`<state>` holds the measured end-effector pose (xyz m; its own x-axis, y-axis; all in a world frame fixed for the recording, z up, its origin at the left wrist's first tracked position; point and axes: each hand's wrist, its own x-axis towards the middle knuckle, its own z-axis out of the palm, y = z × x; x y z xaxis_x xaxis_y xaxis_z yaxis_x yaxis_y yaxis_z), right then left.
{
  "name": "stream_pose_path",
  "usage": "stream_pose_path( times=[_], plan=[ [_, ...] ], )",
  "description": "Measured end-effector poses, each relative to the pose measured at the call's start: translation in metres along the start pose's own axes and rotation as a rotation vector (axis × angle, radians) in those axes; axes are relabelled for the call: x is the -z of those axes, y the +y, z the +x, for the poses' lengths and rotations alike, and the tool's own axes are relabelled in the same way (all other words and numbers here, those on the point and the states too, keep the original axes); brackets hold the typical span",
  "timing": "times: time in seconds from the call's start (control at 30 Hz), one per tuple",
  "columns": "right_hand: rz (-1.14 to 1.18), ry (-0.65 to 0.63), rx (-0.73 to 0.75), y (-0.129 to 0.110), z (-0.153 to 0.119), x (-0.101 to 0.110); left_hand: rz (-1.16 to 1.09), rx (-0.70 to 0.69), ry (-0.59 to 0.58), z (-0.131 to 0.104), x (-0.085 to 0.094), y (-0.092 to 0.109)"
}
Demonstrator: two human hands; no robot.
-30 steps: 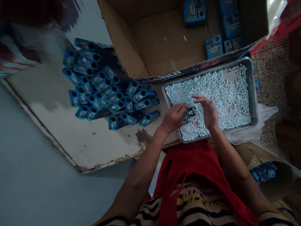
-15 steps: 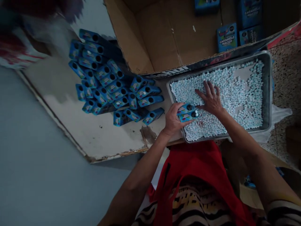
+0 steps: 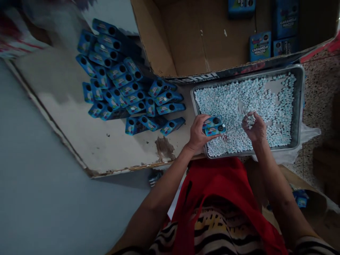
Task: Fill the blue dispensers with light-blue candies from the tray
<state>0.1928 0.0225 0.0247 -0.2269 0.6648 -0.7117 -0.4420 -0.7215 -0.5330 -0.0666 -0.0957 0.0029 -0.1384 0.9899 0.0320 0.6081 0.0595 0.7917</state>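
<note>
My left hand [image 3: 198, 132] is closed around two small blue candy boxes [image 3: 213, 121], held side by side over the left edge of the tray. Each box has a dark round hole in its end, and a pale candy sits at the hole of the lower one. My right hand [image 3: 255, 128], palm turned up and fingers curled, holds a handful of candies [image 3: 250, 120] above the tray. Small pale blue and white candies [image 3: 233, 95] cover most of the metal tray [image 3: 299, 106], with a few bare patches.
Many blue boxes [image 3: 127, 88] with holes facing up stand grouped on the worn table [image 3: 127, 156] at left. Behind the tray is a large cardboard box [image 3: 186, 42] with several blue packs [image 3: 260, 46] inside. Clear plastic [image 3: 308, 134] lies at the tray's right.
My right hand has gone from spread on the candies to curled upward with a handful, shifting right and toward me. My left hand keeps the two boxes in nearly the same place.
</note>
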Motion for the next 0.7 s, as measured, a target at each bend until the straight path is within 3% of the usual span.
stream_pose_path(
  times=[0.07, 0.13, 0.2, 0.3, 0.43, 0.53, 0.7],
  plan=[
    [0.045, -0.038, -0.111, -0.001, -0.005, 0.002, -0.056, -0.033, -0.026, -0.002, -0.009, -0.005],
    [0.071, -0.103, -0.177, 0.001, -0.007, 0.001, -0.102, -0.087, -0.135, -0.003, -0.009, -0.008],
    [0.109, -0.165, -0.199, 0.003, -0.007, -0.004, -0.109, -0.105, -0.258, -0.002, -0.002, -0.01],
    [0.158, -0.208, -0.197, 0.007, -0.001, -0.015, -0.111, -0.054, -0.32, 0.004, 0.014, -0.012],
    [0.207, -0.15, -0.122, 0.011, 0.01, -0.032, -0.172, 0.0, -0.259, 0.012, 0.022, -0.012],
    [0.249, -0.096, -0.048, 0.011, 0.012, -0.047, -0.178, 0.045, -0.151, 0.017, 0.025, -0.008],
    [0.187, -0.227, 0.158, -0.003, 0.0, -0.086, -0.139, -0.006, -0.072, 0.032, 0.04, 0.009]
  ],
)
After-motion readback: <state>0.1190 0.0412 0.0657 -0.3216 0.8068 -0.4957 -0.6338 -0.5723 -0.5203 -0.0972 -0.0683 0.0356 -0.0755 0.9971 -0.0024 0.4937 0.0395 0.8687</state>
